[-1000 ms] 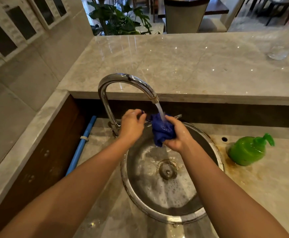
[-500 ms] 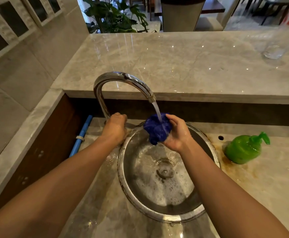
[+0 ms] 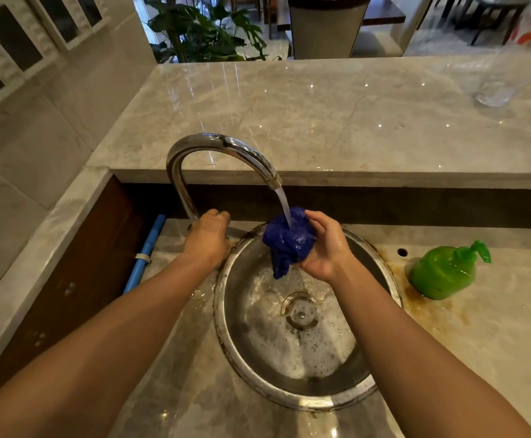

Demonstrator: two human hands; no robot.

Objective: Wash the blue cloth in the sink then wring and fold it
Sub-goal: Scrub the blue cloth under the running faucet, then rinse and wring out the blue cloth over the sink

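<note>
The blue cloth (image 3: 286, 240) is bunched into a wet ball, held by my right hand (image 3: 324, 245) above the far side of the round steel sink (image 3: 226, 336). Water streams from the curved chrome tap (image 3: 223, 145) straight onto the cloth. My left hand (image 3: 209, 237) is at the foot of the tap, left of the sink, its fingers curled over the tap's base or handle, which it hides. Foamy water lies in the sink bowl around the drain (image 3: 300, 312).
A green soap dispenser (image 3: 444, 271) stands right of the sink on the stained marble counter. A raised marble ledge (image 3: 321, 121) runs behind the tap, with a clear glass (image 3: 495, 90) at its far right. A blue pipe (image 3: 145, 252) lies along the left wall.
My left hand has let go of the cloth and moved left and down to the tap's base. My right hand alone keeps the cloth under the stream.
</note>
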